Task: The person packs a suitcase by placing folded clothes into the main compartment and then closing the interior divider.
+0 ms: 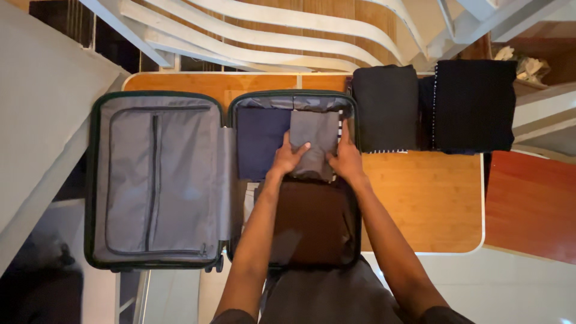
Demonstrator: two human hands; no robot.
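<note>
Looking down at my open suitcase (pixel 96 180) lying flat on the wooden table (pixel 432 204). On the left is the lid half with its grey zipped divider panel (pixel 157 180), nothing on it. Next over, in the packing half, there's a folded navy garment (pixel 259 147) tucked against the hinge side. Right beside that is the folded grey garment (pixel 313 144), and that's what I've got both hands on. Its long axis runs straight away from me, towards the far wall of the case, and it sits dead between my hands, so neither one is really nearer. My left hand (pixel 288 157) lies flat on its left edge, fingers spread and loosely curled over the fabric. My right hand (pixel 345 159) presses the right edge, fingers open, more pushing than gripping. Below the grey piece is a brown garment (pixel 315 222). Further right, outside the case, two dark folded stacks (pixel 387 108) wait on the table.
</note>
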